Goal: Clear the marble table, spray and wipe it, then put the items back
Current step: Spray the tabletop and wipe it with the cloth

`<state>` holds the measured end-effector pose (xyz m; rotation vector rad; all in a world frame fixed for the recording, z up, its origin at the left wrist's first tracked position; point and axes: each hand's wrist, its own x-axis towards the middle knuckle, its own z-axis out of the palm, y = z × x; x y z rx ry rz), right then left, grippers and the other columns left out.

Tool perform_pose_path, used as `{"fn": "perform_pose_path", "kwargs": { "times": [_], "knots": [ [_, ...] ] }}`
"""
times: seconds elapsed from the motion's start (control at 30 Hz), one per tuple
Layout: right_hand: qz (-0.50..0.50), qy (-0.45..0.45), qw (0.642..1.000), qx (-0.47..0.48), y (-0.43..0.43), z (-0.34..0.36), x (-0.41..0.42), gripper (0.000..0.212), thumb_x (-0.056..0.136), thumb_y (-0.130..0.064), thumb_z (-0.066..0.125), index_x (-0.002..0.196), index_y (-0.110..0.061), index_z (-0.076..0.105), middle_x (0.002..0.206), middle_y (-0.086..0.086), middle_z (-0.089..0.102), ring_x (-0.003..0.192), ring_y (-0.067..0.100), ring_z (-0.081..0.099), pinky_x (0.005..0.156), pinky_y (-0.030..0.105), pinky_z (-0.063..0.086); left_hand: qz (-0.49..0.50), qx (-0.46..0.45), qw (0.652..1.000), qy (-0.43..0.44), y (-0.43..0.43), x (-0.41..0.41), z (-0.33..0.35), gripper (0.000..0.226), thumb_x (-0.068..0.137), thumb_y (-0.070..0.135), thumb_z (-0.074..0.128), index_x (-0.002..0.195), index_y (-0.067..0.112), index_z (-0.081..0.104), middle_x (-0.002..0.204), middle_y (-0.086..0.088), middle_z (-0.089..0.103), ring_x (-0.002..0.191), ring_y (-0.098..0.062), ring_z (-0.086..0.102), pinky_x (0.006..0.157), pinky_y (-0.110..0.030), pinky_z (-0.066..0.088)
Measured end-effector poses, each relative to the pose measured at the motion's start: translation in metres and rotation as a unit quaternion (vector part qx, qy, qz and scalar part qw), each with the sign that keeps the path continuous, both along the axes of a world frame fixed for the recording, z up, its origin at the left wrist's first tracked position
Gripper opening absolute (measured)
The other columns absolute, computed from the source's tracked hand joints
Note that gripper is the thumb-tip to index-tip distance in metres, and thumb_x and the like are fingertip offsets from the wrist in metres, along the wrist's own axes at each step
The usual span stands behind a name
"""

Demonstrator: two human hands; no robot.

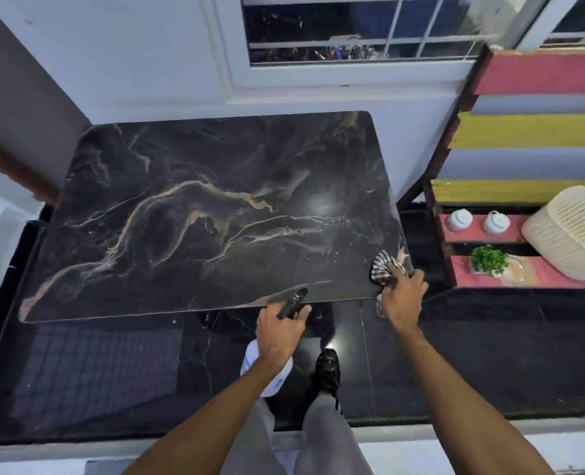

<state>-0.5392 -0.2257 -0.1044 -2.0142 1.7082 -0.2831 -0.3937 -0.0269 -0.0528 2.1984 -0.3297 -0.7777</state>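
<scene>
The person's right hand has its fingers bunched around a crumpled black-and-white checked cloth, pressing it onto the near right corner of the black marble surface with rust and white veins. The cloth is soft and light and looks likely to fold under pressure, so a gathered wad held from above, as here, suits wiping best.

The left hand is wrapped around the neck of a white plastic spray bottle with a black trigger head, its nozzle pointing over the near edge of the surface and its body hanging below the wrist. The fingers are closed on the neck, one seeming to lie by the trigger. The bottle should be light and rigid, perhaps slippery if wet, and the neck is the sensible hold.

The polished top carries nothing and shows a glare spot right of centre; it looks hard, slick and heavy. It stands against a white wall under a barred window, above a glossy black floor. To the right, painted red and yellow shelves hold two white lidded jars, a small green plant and a cream woven basket, probably the items cleared away.
</scene>
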Motion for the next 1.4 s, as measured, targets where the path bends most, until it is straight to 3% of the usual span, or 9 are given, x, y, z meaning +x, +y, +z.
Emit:
{"fn": "perform_pose_path", "kwargs": {
  "times": [0.17, 0.33, 0.5, 0.67, 0.73, 0.87, 1.07, 1.27, 1.4],
  "knots": [
    [0.084, 0.004, 0.996, -0.023, -0.010, -0.003, 0.011, 0.049, 0.089, 0.001, 0.055, 0.131, -0.024, 0.064, 0.133, 0.014, 0.040, 0.116, 0.034, 0.040, 0.094, 0.047, 0.049, -0.011, 0.035, 0.999, -0.001, -0.022, 0.000, 0.000, 0.046, 0.086, 0.045, 0.080, 0.057, 0.019, 0.055, 0.059, 0.002, 0.057, 0.064, -0.022, 0.058, 0.065, -0.032, 0.044],
    [-0.044, 0.008, 0.999, -0.011, -0.030, -0.003, 0.043, 0.050, 0.088, 0.001, 0.056, 0.133, -0.020, 0.061, 0.129, 0.016, 0.040, 0.116, 0.037, 0.040, 0.090, 0.046, 0.047, 0.006, -0.006, 1.000, -0.019, -0.031, 0.032, -0.002, 0.057, 0.084, 0.042, 0.084, 0.049, 0.023, 0.042, 0.049, 0.006, 0.047, 0.053, -0.019, 0.047, 0.057, -0.029, 0.036],
    [0.298, -0.028, 0.954, -0.032, 0.032, -0.010, 0.122, 0.054, 0.090, -0.004, 0.054, 0.136, -0.032, 0.056, 0.128, 0.004, 0.041, 0.117, 0.023, 0.037, 0.085, 0.032, 0.052, 0.028, -0.010, 0.999, -0.032, -0.036, 0.071, 0.007, 0.055, 0.085, 0.044, 0.081, 0.051, 0.019, 0.046, 0.054, -0.002, 0.055, 0.065, -0.030, 0.059, 0.065, -0.036, 0.047],
    [0.077, -0.019, 0.997, -0.021, -0.009, -0.010, 0.150, 0.054, 0.089, 0.000, 0.052, 0.137, -0.026, 0.057, 0.126, 0.009, 0.040, 0.113, 0.028, 0.036, 0.087, 0.043, 0.055, 0.061, -0.032, 0.997, -0.032, -0.031, 0.109, 0.019, 0.057, 0.085, 0.044, 0.082, 0.060, 0.003, 0.051, 0.061, -0.011, 0.058, 0.072, -0.030, 0.057, 0.069, -0.038, 0.046],
    [0.185, -0.010, 0.982, -0.045, 0.022, -0.003, 0.187, 0.060, 0.089, 0.001, 0.049, 0.140, -0.030, 0.052, 0.130, 0.009, 0.041, 0.117, 0.029, 0.036, 0.088, 0.041, 0.054, 0.083, -0.038, 0.996, -0.024, -0.024, 0.126, 0.018, 0.052, 0.084, 0.045, 0.083, 0.066, 0.002, 0.060, 0.069, -0.011, 0.064, 0.080, -0.032, 0.060, 0.076, -0.042, 0.053],
    [0.418, -0.038, 0.907, -0.026, 0.077, -0.011, 0.227, 0.050, 0.089, -0.006, 0.055, 0.132, -0.032, 0.056, 0.125, 0.005, 0.042, 0.113, 0.026, 0.040, 0.079, 0.041, 0.056, 0.072, -0.052, 0.995, -0.051, -0.012, 0.148, 0.014, 0.039, 0.083, 0.035, 0.086, 0.058, 0.017, 0.062, 0.058, -0.002, 0.064, 0.064, -0.027, 0.063, 0.065, -0.039, 0.052],
    [0.090, -0.013, 0.996, -0.027, -0.019, -0.010, 0.174, 0.048, 0.092, -0.005, 0.055, 0.134, -0.027, 0.059, 0.127, 0.007, 0.040, 0.115, 0.028, 0.039, 0.090, 0.047, 0.056, 0.050, -0.060, 0.996, -0.039, -0.005, 0.160, 0.006, 0.054, 0.086, 0.038, 0.083, 0.052, 0.015, 0.047, 0.048, 0.002, 0.048, 0.053, -0.021, 0.048, 0.061, -0.036, 0.044],
    [0.346, -0.005, 0.937, -0.049, 0.015, -0.012, 0.104, 0.053, 0.089, -0.010, 0.059, 0.137, -0.032, 0.057, 0.126, 0.007, 0.044, 0.114, 0.024, 0.041, 0.081, 0.035, 0.054, 0.017, -0.064, 0.997, -0.034, -0.045, 0.118, 0.012, 0.058, 0.084, 0.042, 0.083, 0.051, 0.019, 0.042, 0.050, 0.001, 0.045, 0.054, -0.021, 0.046, 0.063, -0.033, 0.039],
    [0.113, 0.003, 0.993, -0.036, -0.060, -0.005, 0.061, 0.053, 0.086, -0.004, 0.054, 0.131, -0.029, 0.063, 0.120, 0.008, 0.044, 0.107, 0.029, 0.042, 0.094, 0.048, 0.049, -0.002, -0.059, 0.998, -0.015, -0.082, 0.072, 0.008, 0.053, 0.081, 0.051, 0.080, 0.052, 0.025, 0.045, 0.058, 0.000, 0.053, 0.063, -0.023, 0.052, 0.067, -0.035, 0.044]
  ]
}}
